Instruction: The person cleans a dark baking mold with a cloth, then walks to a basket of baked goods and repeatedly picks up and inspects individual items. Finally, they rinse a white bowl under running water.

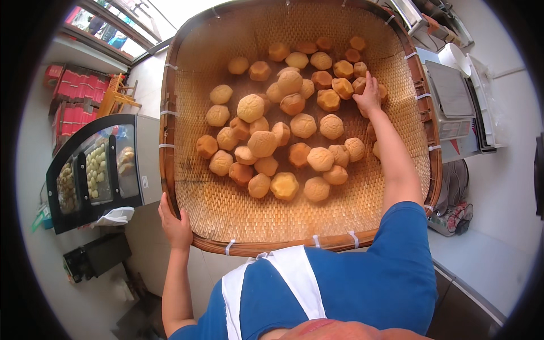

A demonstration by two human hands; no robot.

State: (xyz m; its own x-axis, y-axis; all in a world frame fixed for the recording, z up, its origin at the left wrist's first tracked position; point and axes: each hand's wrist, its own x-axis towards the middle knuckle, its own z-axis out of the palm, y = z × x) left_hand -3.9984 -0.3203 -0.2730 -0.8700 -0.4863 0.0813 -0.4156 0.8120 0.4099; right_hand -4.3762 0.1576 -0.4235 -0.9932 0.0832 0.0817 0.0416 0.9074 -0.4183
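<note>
A big woven bamboo tray [221, 218] with a wooden rim fills the middle, its rim bound with white ties. Inside lie many round, lumpy baked cakes [262, 144], pale golden to deep orange-brown, some heaped on others. My left hand [177, 225] holds the tray's near left corner, with the fingers along the outside of the rim. On the right side of the tray, my right hand [369, 97] reaches in among the darker cakes [342, 88]. Its fingers are stretched out and its thumb is apart; the hand touches cakes at the edge of the pile, and some are partly hidden behind the arm.
At left stands a glass-fronted display case [96, 170] with food inside, a white cloth [116, 216] by it. Red packages [82, 88] and a wooden stool [119, 93] are farther back. On the right are a grey-lidded appliance [449, 90] and a white counter [481, 260].
</note>
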